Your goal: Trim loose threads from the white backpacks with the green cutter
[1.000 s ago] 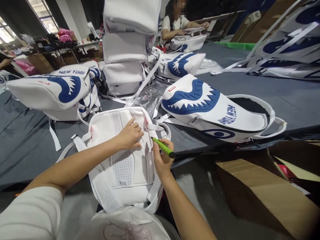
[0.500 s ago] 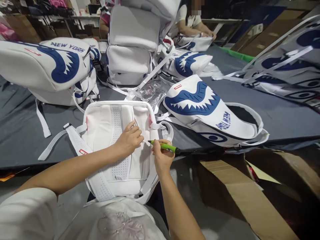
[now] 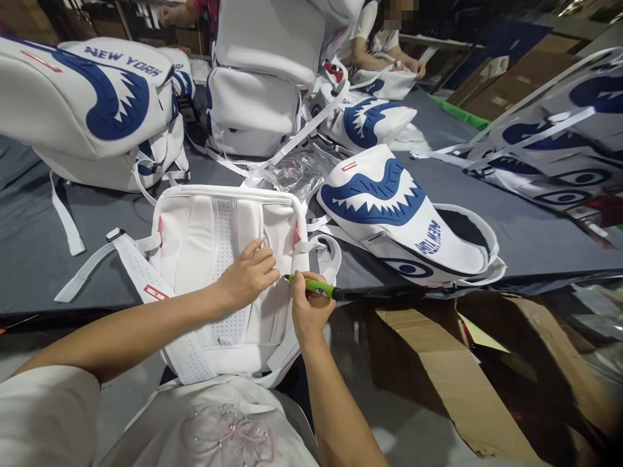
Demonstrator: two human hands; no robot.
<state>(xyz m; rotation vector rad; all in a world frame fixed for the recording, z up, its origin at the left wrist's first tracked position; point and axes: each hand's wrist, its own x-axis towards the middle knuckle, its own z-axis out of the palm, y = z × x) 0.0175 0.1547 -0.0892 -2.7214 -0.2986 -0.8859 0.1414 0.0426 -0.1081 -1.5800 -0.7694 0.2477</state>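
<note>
Table point(image 3: 29, 246), left hand point(image 3: 246, 279) on one backpack point(image 3: 199, 233), right hand point(image 3: 306, 311) gripping one tool point(image 3: 314, 287)

The pen point(image 3: 314, 288) was bright green with a black end. The backpack point(image 3: 214, 246) under it was white, with small red tabs; its neighbour point(image 3: 389, 207) bore blue shark teeth on the grey table point(image 3: 29, 240).

One head-worn camera looks forward and down, close above the desk point(image 3: 43, 259). The white backpack point(image 3: 228, 233) lies just below it, centre frame.
</note>
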